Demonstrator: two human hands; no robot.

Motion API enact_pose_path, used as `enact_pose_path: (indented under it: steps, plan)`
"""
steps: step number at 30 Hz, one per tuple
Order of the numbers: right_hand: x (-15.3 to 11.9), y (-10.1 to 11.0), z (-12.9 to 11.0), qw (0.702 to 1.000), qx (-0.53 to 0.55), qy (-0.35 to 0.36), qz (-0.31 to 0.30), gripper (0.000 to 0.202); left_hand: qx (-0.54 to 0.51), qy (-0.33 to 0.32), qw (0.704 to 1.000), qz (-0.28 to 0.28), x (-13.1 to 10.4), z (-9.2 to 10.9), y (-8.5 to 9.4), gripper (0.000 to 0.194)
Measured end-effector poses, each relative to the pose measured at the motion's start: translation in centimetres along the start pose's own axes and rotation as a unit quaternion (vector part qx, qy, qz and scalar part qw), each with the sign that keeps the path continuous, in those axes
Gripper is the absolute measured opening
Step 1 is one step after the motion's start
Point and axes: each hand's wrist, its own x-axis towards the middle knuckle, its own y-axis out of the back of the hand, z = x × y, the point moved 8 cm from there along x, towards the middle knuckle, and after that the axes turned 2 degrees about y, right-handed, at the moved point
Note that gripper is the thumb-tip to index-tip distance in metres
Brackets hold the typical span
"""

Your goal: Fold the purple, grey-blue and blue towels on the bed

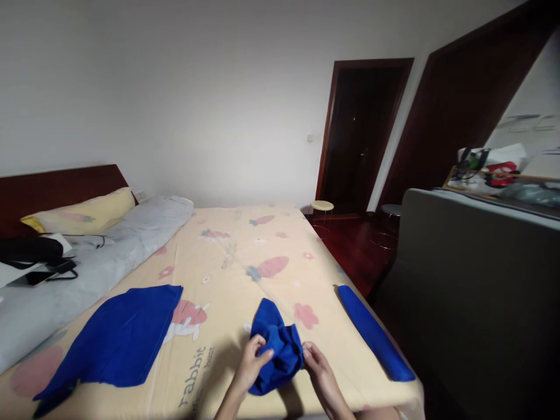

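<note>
A crumpled blue cloth [280, 350] is held between my two hands, just above the front part of the bed. My left hand [254, 361] pinches its left side, with thumb and fingers closed on the fabric. On the other side, my right hand [318, 370] grips the cloth's right edge between thumb and fingers. Another blue cloth [126, 335] lies spread out on the bed to the left, its near-left corner bunched. Along the bed's right edge rests a long, narrow blue roll or folded cloth [374, 332].
The bed's patterned yellow sheet [236, 245] lies beneath everything. A grey rolled quilt [131, 239], a yellow pillow [87, 211] and a black bag [30, 249] are at the left. A round stool [322, 206] and a grey panel [472, 291] stand at the right.
</note>
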Motion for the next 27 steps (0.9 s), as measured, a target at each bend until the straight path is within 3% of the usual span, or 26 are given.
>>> enact_pose_path:
  steps: [3, 9, 12, 16, 19, 23, 27]
  plan:
    - [0.6, 4.9, 0.3, 0.993, 0.001, 0.0, 0.115, 0.046, 0.021, 0.004, 0.994, 0.111, 0.6, -1.7, 4.9, 0.051]
    - [1.2, 12.7, -0.9, 0.965, -0.039, 0.007, 0.26, 0.046, 0.034, 0.012, 0.974, 0.222, 0.9, -3.2, 13.2, 0.06]
    - [1.7, 14.7, -3.3, 0.954, -0.084, 0.034, 0.287, 0.048, 0.023, 0.016, 0.965, 0.261, 0.7, -3.0, 16.5, 0.06]
    - [2.0, 15.4, -7.4, 0.944, -0.151, 0.063, 0.287, 0.054, -0.015, 0.015, 0.954, 0.298, 0.1, -2.3, 20.5, 0.055]
    - [1.4, 16.3, -9.5, 0.928, -0.147, 0.098, 0.327, 0.055, -0.055, -0.003, 0.928, 0.368, -1.0, -2.5, 24.2, 0.046]
    - [1.0, 18.7, -7.4, 0.914, -0.18, 0.082, 0.353, 0.06, 0.005, 0.05, 0.89, 0.453, -2.8, -5.1, 28.0, 0.038]
    - [1.6, 20.5, -2.1, 0.872, -0.402, -0.025, 0.278, 0.049, 0.103, 0.116, 0.891, 0.426, -4.0, -8.4, 28.4, 0.035]
